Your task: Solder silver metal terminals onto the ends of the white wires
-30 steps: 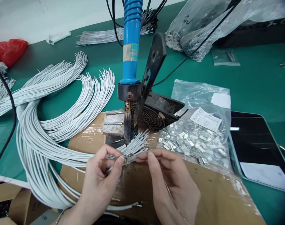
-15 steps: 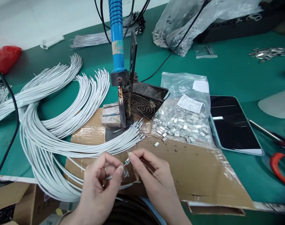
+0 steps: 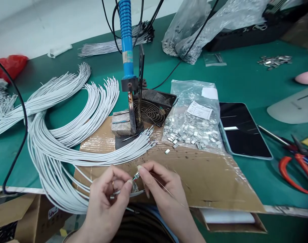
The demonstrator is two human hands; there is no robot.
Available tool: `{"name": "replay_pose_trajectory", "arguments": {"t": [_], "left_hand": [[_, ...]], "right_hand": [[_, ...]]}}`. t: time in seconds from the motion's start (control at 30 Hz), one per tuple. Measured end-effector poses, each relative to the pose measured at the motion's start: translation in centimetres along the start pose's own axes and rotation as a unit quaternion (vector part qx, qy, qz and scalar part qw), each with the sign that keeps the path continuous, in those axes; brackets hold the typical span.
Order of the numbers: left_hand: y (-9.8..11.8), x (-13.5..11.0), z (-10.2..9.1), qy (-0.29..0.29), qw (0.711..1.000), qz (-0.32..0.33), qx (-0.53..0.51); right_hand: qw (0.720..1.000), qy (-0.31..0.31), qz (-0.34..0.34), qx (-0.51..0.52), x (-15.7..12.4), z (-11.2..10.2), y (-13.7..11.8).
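Meeting at the lower centre of the frame, the left hand (image 3: 109,199) and right hand (image 3: 162,192) are curled inward, a small metal connector (image 3: 136,175) being pinched by both between thumb and forefinger. A thin wire (image 3: 166,190) is laid across the right. The connector's ends are hidden by fingertips; the arms (image 3: 80,234) are cut off below.

Nothing seems legible, bag label (image 3: 199,110) included.
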State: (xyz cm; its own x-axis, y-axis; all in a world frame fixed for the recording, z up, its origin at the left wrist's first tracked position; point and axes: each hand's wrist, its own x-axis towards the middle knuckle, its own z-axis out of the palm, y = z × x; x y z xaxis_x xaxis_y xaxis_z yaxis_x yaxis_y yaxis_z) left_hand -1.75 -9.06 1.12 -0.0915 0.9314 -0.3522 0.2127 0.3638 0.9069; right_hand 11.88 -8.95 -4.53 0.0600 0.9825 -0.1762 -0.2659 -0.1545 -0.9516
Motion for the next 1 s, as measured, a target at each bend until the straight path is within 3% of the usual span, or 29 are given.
{"name": "replay_pose_trajectory", "arguments": {"t": [0.73, 1.0], "left_hand": [[-0.1, -0.3, -0.3, 0.011, 1.0, 0.003, -0.017], [-2.3, 0.4, -1.4, -0.053, 0.996, 0.069, 0.024]], "right_hand": [[0.999, 0.023, 0.004, -0.022, -0.9, 0.6, -0.4], [0.996, 0.051, 0.023, -0.064, -2.0, 0.3, -0.8]]}}
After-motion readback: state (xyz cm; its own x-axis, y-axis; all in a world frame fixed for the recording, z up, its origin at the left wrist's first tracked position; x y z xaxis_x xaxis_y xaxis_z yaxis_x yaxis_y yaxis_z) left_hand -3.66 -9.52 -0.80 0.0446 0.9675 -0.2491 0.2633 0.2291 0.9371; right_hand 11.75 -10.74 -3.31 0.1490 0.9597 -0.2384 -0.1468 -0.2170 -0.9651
